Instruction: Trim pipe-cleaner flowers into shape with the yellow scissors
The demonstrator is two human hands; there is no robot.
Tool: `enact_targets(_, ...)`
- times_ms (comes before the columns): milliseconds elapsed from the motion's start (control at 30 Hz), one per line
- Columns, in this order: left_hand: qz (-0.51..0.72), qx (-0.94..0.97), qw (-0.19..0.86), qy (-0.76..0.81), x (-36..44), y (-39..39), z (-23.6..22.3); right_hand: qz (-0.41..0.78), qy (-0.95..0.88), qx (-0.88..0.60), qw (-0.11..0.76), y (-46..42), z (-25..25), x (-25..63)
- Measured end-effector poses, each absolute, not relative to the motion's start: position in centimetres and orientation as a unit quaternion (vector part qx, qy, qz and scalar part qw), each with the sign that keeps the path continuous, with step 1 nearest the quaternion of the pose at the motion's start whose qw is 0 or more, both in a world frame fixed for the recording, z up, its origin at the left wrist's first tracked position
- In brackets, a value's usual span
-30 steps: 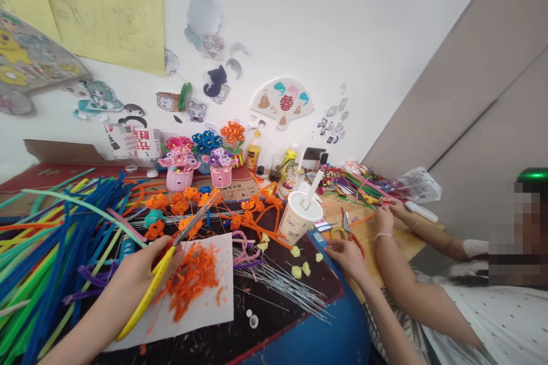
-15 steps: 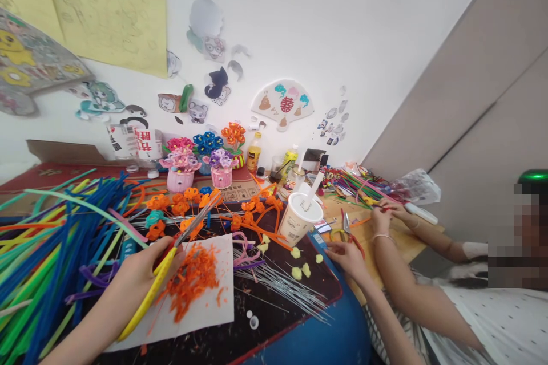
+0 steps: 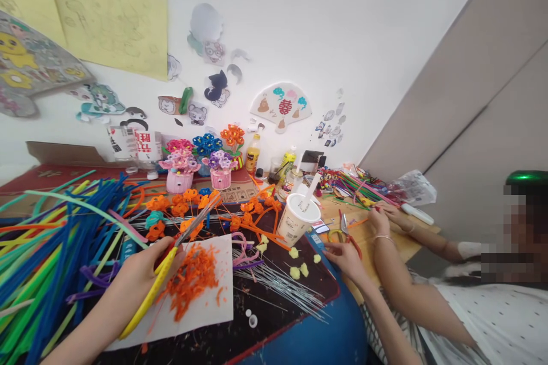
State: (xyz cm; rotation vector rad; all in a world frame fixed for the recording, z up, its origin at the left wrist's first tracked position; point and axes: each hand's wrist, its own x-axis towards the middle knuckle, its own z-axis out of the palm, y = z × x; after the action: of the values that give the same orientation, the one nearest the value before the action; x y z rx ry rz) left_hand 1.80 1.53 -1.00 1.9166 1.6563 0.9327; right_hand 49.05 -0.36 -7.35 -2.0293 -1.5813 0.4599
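My left hand [image 3: 139, 274] is closed round a pair of scissors [image 3: 150, 299] with yellow handles, its metal blades pointing up and away. Below the blades, orange fuzzy clippings [image 3: 197, 276] lie heaped on a white paper sheet [image 3: 222, 311]. Beyond the tips are several orange pipe-cleaner flowers [image 3: 157, 203] on thin stems. My right hand [image 3: 346, 258] rests at the right edge of the dark mat [image 3: 295, 311], fingers loosely stretched and seemingly holding nothing. Beside its fingertips is a blue printed strip [image 3: 319, 240]; a second pair of scissors [image 3: 344, 223] lies just behind it.
Colourful pipe cleaners [image 3: 64, 239] pile up on the left. A lidded paper cup [image 3: 295, 219] with a straw stands mid-table, near yellow pompom-like pieces [image 3: 303, 270] and metal wires [image 3: 286, 282]. Potted craft flowers [image 3: 178, 178] line the back. At right, a co-worker's hands [image 3: 383, 218] handle something small.
Both my hands and the scissors hold nearly the same position. The camera view has shifted slightly. The co-worker's hands have moved a little.
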Motion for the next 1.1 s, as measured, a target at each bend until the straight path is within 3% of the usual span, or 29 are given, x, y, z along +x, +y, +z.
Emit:
enact_targets(167, 0.292, 0.691, 0.276, 0.601, 1.7, 1.4, -0.4, 0.153, -0.589, -0.753, 0.249, -0.7, -6.4, 48.0)
enact_targets(433, 0.376, 0.639, 0.353, 0.571, 2.1, 1.1, -1.1, 0.089, -0.592, -0.767, 0.231, -3.9, 0.2, 45.1)
enact_targets(500, 0.379, 0.641, 0.363, 0.560, 2.4, 0.6, -0.4, 0.127, -0.635, -0.723, 0.239, -4.9, 2.4, 41.6)
enact_targets(633, 0.395, 0.641, 0.371, 0.544, 3.0, -0.6, 1.6, 0.203, -0.647, -0.633, 0.373, -4.5, 4.3, 31.4)
enact_targets(800, 0.445, 0.590, 0.422, 0.525, 3.3, -1.1, 2.6, 0.463, -0.650, -0.454, 0.396, 0.8, 2.6, 20.9)
enact_targets(933, 0.455, 0.549, 0.466, 0.523, 3.3, -0.9, 2.5, 0.625, -0.592, -0.305, 0.406, 4.2, 1.5, 17.9)
enact_targets(1100, 0.414, 0.542, 0.522, 0.512, 3.4, -0.8, 2.3, 0.659, -0.544, -0.282, 0.436, 5.4, 0.5, 18.3)
